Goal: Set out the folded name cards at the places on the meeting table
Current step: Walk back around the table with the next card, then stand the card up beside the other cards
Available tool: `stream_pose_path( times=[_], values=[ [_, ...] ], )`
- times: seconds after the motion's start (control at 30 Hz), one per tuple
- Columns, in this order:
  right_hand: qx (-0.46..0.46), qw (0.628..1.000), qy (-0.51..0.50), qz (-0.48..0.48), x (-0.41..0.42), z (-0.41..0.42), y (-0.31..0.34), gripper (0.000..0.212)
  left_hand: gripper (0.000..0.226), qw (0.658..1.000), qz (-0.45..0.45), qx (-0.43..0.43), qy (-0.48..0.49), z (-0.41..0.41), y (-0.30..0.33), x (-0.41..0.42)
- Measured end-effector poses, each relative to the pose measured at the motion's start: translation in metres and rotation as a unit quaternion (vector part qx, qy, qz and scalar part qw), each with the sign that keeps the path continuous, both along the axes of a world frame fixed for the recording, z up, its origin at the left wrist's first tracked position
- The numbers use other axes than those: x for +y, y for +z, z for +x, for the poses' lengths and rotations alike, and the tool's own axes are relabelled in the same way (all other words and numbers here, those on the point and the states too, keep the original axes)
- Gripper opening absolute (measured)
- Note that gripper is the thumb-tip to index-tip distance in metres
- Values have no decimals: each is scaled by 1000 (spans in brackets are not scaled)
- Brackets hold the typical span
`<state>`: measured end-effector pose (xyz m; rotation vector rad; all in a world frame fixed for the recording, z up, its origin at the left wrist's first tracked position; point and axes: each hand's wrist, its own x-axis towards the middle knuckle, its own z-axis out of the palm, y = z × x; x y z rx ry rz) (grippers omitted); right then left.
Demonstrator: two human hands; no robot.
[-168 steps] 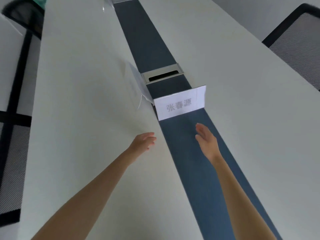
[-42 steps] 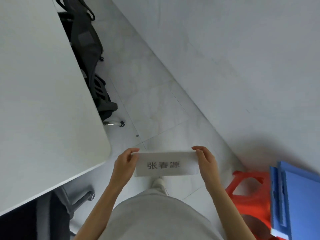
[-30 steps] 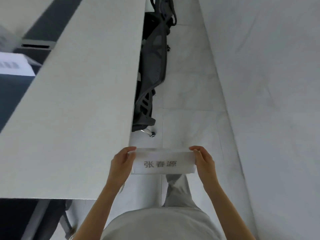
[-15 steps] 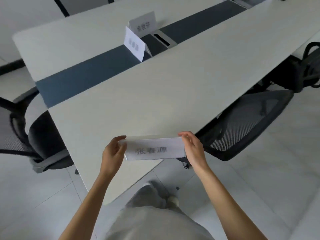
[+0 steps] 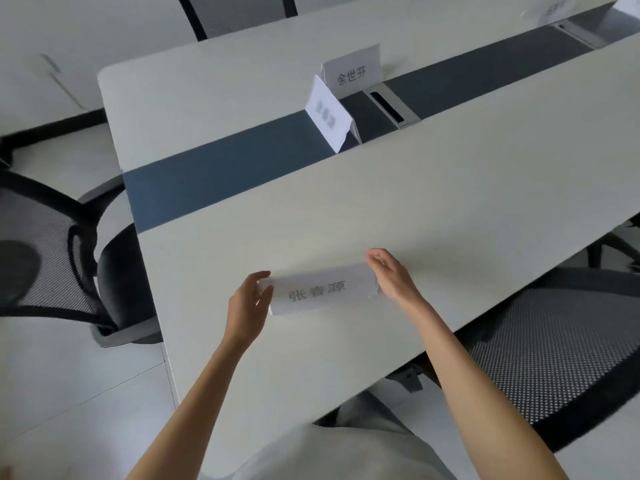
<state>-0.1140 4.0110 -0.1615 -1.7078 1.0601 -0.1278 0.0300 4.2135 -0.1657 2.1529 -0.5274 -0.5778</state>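
Got my left hand (image 5: 247, 306) pinching one end of the name card (image 5: 322, 292) and my right hand (image 5: 391, 277) on the other end, fingers half open, so that side is more of a light touch. The card sits low over the near strip of the white surface (image 5: 381, 202); can't really tell if it's fully resting on it. Further back, on the dark middle strip (image 5: 214, 181), a second folded card (image 5: 329, 116) stands just beside a third one (image 5: 353, 72). Mesh chairs (image 5: 554, 348) on either side.
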Motion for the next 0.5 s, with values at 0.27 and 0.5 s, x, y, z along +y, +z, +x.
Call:
stream_pose_path(
  times=[0.27, 0.5],
  values=[
    [20, 986, 165, -14, -32, 23, -12, 35, 21, 998, 11, -6, 57, 7, -10, 2],
    [-22, 968, 225, -104, -55, 21, -18, 27, 22, 992, 50, -83, 82, 2, -2, 1]
  ],
)
